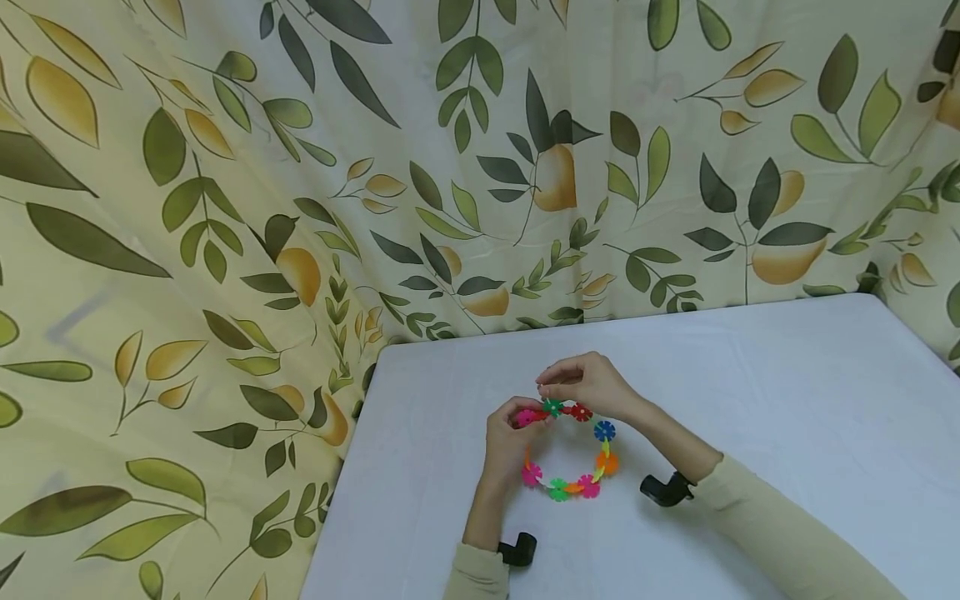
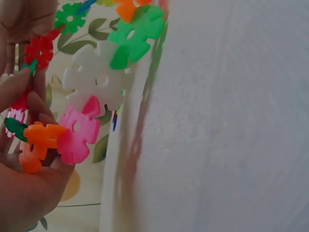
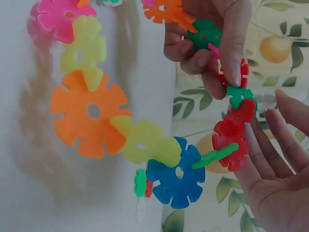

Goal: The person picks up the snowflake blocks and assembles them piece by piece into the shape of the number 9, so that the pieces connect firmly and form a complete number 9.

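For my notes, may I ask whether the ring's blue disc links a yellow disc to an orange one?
Not orange but green: in the right wrist view, the blue disc links a yellow disc to a green one.

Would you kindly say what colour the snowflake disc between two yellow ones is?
The snowflake disc is orange, clearest in the right wrist view.

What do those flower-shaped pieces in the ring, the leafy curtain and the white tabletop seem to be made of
Flower-shaped pieces: most likely molded plastic, smooth, slightly shiny, judging by even color and clean-edged slots.
Leafy curtain: probably printed fabric, matte, since it hangs in soft folds.
White tabletop: matte, perhaps cloth-covered, but its faint marks leave that open.
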### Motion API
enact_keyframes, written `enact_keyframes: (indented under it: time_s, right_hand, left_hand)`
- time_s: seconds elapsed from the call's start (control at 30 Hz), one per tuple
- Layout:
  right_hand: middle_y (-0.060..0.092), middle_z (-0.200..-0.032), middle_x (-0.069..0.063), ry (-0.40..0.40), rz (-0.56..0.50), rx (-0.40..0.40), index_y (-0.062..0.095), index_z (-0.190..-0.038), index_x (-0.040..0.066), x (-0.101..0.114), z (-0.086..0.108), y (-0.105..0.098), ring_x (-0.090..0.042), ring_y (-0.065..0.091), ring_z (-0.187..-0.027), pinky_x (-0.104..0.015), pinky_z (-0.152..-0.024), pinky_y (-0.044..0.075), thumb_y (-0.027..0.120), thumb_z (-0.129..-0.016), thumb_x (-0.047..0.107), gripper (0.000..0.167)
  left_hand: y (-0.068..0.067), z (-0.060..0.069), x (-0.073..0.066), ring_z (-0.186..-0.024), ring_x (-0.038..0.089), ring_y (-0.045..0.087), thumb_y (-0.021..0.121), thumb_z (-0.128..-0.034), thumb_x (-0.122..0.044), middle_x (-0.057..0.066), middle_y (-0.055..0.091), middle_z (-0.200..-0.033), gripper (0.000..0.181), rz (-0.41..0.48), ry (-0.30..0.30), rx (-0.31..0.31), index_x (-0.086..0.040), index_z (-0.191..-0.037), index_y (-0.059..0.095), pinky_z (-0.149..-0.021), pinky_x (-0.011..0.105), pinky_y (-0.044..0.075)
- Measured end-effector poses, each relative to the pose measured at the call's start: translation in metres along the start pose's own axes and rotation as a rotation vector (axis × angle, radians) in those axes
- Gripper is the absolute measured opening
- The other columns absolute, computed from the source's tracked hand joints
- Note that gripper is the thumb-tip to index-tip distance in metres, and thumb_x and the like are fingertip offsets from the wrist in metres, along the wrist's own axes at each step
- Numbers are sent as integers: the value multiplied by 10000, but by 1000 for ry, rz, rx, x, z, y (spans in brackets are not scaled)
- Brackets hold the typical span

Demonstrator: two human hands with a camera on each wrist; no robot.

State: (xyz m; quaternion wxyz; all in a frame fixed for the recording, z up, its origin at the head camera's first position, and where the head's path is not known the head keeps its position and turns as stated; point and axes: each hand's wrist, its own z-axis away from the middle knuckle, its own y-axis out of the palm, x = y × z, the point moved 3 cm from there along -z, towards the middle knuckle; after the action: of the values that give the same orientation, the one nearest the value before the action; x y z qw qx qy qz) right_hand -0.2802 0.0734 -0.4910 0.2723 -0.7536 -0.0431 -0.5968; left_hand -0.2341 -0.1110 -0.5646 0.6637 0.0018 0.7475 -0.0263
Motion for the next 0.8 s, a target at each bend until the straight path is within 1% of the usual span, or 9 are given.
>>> enact_keyframes:
  time_s: [0.07,0.13,0.27,0.4,0.47,0.57,0.67,0.73,0.8]
  right_hand:
    - [787,-1028,-68,17,-24,0,817,-1075,75,-2,0,1,-213,762,-913,-311,-795,609,811,-928,183,183]
    - [788,-1031,-88,30,-55,0,820,-1071,65,-5,0,1,-236,765,-914,-326,-801,616,819,-921,174,186]
    - [785,-1055,-126,30,-100,-6,814,-1078,47,-10,-1,4,-275,767,-924,-333,-798,619,824,-915,167,202]
    - [780,-1085,-137,27,-123,-15,807,-1096,41,-14,-1,6,-275,768,-946,-326,-790,620,810,-930,176,215]
    - [779,-1090,-134,29,-127,-16,805,-1106,39,-15,-2,6,-268,768,-944,-339,-787,623,806,-935,191,229]
    - [776,-1107,-123,40,-129,-15,800,-1129,42,-18,-3,5,-259,770,-914,-419,-804,625,797,-946,228,261]
    - [772,-1125,-138,61,-144,-19,775,-1186,28,-22,-6,2,-273,777,-899,-492,-832,612,770,-969,265,321]
    - [769,-1125,-162,74,-141,-36,750,-1223,7,-25,-9,0,-304,779,-915,-486,-843,609,738,-994,285,361]
    - [771,-1102,-179,83,-101,-74,738,-1230,-9,-28,-11,-3,-341,774,-937,-457,-846,613,716,-1010,273,358]
  left_hand:
    - [-1,0,1,-762,135,637,878,-852,-163,36,766,-940,174,5,-5,-24,-183,-1000,789,-676,235,554]
    - [-2,0,1,-751,142,667,886,-841,-164,48,773,-903,169,15,-16,-43,-169,-987,801,-684,275,580]
    - [-5,-1,2,-762,182,721,892,-831,-172,57,779,-879,172,21,-43,-86,-124,-977,816,-720,352,616]
    - [-7,-2,5,-717,170,694,883,-835,-153,42,766,-841,164,46,-71,-112,-103,-976,816,-678,307,587]
    - [-6,-2,6,-697,151,666,873,-842,-144,37,757,-826,160,59,-80,-109,-100,-983,812,-662,291,567]
    - [-4,-1,5,-707,138,649,859,-858,-151,30,755,-839,164,56,-75,-91,-106,-1004,801,-669,299,566]
    - [-3,-1,2,-732,142,645,845,-873,-153,29,755,-868,165,45,-63,-66,-115,-1022,786,-686,309,570]
    - [-2,-1,1,-740,138,633,840,-874,-145,23,747,-882,169,37,-58,-51,-121,-1029,777,-684,297,559]
    - [-2,-1,1,-759,136,630,834,-875,-126,23,734,-903,178,45,-65,-34,-108,-1039,766,-698,295,551]
